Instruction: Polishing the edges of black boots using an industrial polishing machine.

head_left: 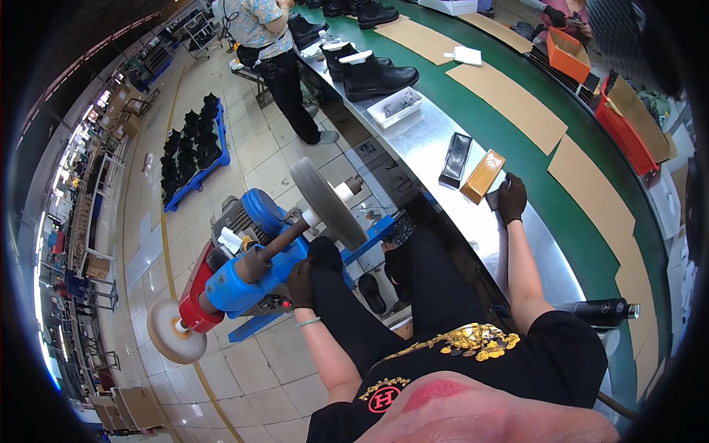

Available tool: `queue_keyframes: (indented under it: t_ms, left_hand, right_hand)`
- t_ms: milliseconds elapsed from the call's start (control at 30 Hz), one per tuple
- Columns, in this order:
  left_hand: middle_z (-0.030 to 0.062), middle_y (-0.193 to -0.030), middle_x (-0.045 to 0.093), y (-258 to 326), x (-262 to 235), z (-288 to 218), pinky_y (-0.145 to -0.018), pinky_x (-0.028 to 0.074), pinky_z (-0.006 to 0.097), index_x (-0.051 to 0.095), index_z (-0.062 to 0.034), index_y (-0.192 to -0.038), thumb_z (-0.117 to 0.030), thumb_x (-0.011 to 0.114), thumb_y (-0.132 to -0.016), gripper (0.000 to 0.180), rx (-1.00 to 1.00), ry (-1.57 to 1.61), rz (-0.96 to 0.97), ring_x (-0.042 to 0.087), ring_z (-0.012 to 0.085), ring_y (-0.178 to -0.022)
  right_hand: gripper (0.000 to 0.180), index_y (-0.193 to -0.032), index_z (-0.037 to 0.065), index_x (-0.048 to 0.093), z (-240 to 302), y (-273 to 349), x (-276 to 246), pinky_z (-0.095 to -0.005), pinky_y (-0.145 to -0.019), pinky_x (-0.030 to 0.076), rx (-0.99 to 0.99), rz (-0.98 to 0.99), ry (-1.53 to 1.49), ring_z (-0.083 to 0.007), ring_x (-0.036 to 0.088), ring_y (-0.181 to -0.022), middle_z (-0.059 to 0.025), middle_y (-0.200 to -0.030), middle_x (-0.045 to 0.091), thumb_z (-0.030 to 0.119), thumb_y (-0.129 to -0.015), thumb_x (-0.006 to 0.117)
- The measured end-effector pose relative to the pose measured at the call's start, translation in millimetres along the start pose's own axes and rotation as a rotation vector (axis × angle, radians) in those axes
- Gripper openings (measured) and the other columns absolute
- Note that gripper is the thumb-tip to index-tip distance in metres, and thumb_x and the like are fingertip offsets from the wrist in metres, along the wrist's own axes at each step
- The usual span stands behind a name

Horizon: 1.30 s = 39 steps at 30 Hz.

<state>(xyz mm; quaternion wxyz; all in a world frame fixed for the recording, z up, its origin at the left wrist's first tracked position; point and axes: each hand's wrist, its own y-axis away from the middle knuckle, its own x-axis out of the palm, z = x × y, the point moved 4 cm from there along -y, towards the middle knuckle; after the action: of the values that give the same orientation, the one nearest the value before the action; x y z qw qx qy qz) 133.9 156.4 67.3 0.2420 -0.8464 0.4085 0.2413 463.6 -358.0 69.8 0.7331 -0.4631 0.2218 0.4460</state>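
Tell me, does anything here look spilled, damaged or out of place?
Nothing looks clearly spilled or damaged. The only slight oddity is a crumpled white scrap, perhaps cloth or paper, on the blue-and-red metal machine: it looks loose and lies near the brown cylindrical shaft.

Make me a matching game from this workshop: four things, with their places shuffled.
Things
1. gloved right hand
2. white plastic tray
3. blue pallet
4. black rectangular bar

Places
A. on the tiled floor, under dark items
B. just left of the golden-brown bar
C. on the metal tabletop, near a black boot
D. just right of the golden-brown bar

Pairs: 1-D, 2-C, 3-A, 4-B
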Motion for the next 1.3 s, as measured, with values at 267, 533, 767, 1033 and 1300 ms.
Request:
queue_keyframes:
  t_ms: [267,533,767,1033,1300]
  left_hand:
    - [0.0179,-0.100,0.067,-1,-1,-4,-0.084,0.046,0.036,0.068,-0.0011,-0.101,-0.024,0.049,-0.089,0.032,-0.018,0.019,0.006,0.063,0.0304,-0.093]
    - [0.0180,-0.100,0.067,0,-3,-6,-0.085,0.046,0.035,0.068,-0.0014,-0.102,-0.025,0.048,-0.088,0.033,-0.033,0.020,0.003,0.063,0.0298,-0.094]
    - [0.0188,-0.100,0.066,-1,-4,-13,-0.085,0.046,0.037,0.067,-0.0008,-0.101,-0.025,0.048,-0.088,0.034,-0.034,-0.004,0.006,0.062,0.0318,-0.094]
    - [0.0182,-0.101,0.066,0,-2,2,-0.084,0.046,0.037,0.068,-0.0022,-0.101,-0.025,0.047,-0.088,0.033,-0.003,-0.038,0.008,0.062,0.0322,-0.093]
    - [0.0186,-0.100,0.066,-1,-3,-5,-0.084,0.046,0.037,0.068,-0.0021,-0.100,-0.023,0.047,-0.089,0.031,-0.051,0.023,0.016,0.062,0.0327,-0.093]
  right_hand:
    - [0.029,-0.107,0.006,0.062,-3,0,1,-0.0430,-0.084,0.047,-0.014,-0.017,-0.001,-0.0332,0.059,-0.093,-0.0154,-0.100,0.062,0.015,-0.080,0.057]
    - [0.029,-0.107,0.006,0.063,1,1,-1,-0.0428,-0.084,0.047,-0.021,-0.023,-0.006,-0.0328,0.059,-0.093,-0.0153,-0.100,0.063,0.015,-0.080,0.057]
    - [0.029,-0.108,0.006,0.063,1,1,-2,-0.0424,-0.085,0.046,-0.004,-0.011,-0.002,-0.0323,0.059,-0.094,-0.0151,-0.101,0.063,0.015,-0.080,0.058]
    - [0.029,-0.107,0.006,0.063,2,1,-1,-0.0421,-0.085,0.047,-0.009,-0.015,-0.004,-0.0323,0.059,-0.094,-0.0149,-0.101,0.063,0.015,-0.080,0.058]
    - [0.029,-0.107,0.005,0.063,0,1,-2,-0.0420,-0.084,0.047,-0.011,-0.015,-0.010,-0.0324,0.059,-0.094,-0.0148,-0.101,0.063,0.015,-0.080,0.058]
